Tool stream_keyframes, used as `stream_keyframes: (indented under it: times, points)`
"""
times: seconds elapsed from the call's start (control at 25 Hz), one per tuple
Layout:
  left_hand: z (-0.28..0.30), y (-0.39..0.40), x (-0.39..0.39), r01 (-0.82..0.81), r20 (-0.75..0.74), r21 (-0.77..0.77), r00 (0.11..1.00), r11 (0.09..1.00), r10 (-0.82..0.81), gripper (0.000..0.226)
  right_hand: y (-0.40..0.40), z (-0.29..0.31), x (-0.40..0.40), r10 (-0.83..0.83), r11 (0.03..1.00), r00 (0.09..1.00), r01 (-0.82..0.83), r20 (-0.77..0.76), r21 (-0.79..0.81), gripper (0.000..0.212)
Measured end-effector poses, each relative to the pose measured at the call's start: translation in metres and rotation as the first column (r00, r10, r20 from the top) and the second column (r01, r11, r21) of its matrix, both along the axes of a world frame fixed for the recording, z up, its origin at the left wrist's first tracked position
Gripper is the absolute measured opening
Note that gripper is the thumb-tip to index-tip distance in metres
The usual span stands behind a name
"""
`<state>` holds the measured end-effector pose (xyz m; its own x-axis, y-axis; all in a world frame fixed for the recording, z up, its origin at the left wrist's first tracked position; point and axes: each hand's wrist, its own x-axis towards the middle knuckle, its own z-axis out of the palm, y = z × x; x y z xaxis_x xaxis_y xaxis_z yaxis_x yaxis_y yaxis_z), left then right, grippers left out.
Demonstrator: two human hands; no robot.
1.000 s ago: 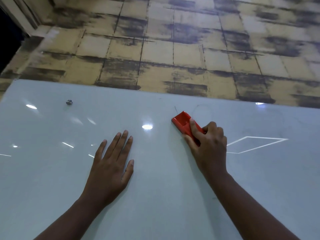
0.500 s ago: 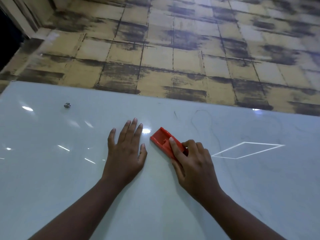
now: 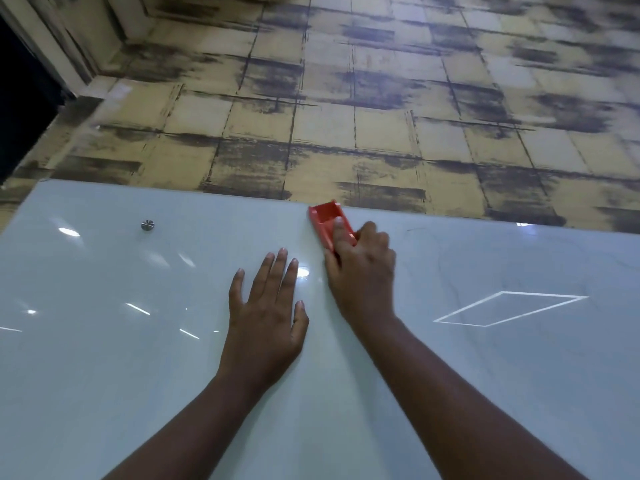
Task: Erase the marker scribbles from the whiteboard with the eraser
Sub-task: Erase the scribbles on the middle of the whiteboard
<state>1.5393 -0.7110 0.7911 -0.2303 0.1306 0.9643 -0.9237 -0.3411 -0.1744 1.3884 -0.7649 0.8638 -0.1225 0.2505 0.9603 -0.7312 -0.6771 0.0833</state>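
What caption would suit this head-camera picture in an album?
Right hand grips a red plastic eraser at the glossy white whiteboard's far edge; left hand rests flat.

Whiteboard [image 3: 138,393]: smooth, glossy pale glass-like face mirroring ceiling lights, with a shiny brushed-metal round standoff cap [image 3: 147,225]; eraser [image 3: 327,220]: red moulded plastic body of slight sheen; wall [image 3: 346,133] behind: matt covering printed as yellowed blocks with dark, rough-looking brushed smears.
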Motion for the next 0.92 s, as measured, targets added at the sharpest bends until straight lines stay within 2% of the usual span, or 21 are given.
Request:
stream_keyframes:
  times: [0.12,0.24,0.32,0.4,0.56,0.68,0.76,0.92]
  points:
    - [0.001,0.001,0.001,-0.017,-0.005,0.015,1.0,1.0,0.017,0.065,0.014,-0.005,0.017,-0.014,0.996,0.993,0.002,-0.12,-0.094,0.058]
    - [0.0,0.003,0.002,-0.012,-0.006,0.022,1.0,1.0,0.013,0.066,0.002,-0.004,-0.01,-0.037,0.991,0.983,0.012,-0.18,-0.135,0.058]
    - [-0.001,0.004,0.002,-0.01,-0.001,0.007,1.0,1.0,0.01,0.065,-0.016,0.002,-0.04,-0.013,0.997,0.994,0.005,-0.11,-0.073,0.06]
    - [-0.003,0.003,0.001,-0.013,-0.001,-0.008,1.0,1.0,0.013,0.064,-0.036,0.005,-0.076,-0.003,0.999,1.0,0.002,0.022,0.044,0.06]
    - [-0.006,0.002,-0.003,-0.038,-0.024,-0.006,0.999,0.999,0.038,0.064,-0.071,-0.011,-0.133,-0.075,0.977,0.965,0.021,0.253,0.21,0.06]
    - [-0.008,-0.001,-0.011,-0.046,-0.065,-0.02,0.997,0.999,0.044,0.065,-0.075,-0.015,-0.136,-0.018,0.956,0.945,-0.079,0.325,0.281,0.06]
    - [-0.014,-0.007,-0.021,-0.046,-0.073,-0.023,0.996,0.999,0.045,0.065,-0.067,-0.019,-0.124,0.03,0.957,0.955,-0.113,0.294,0.269,0.06]
    - [-0.026,-0.02,-0.038,-0.039,-0.076,-0.025,0.996,0.999,0.037,0.065,-0.045,-0.065,-0.085,0.048,0.997,0.999,-0.049,0.017,0.053,0.061]
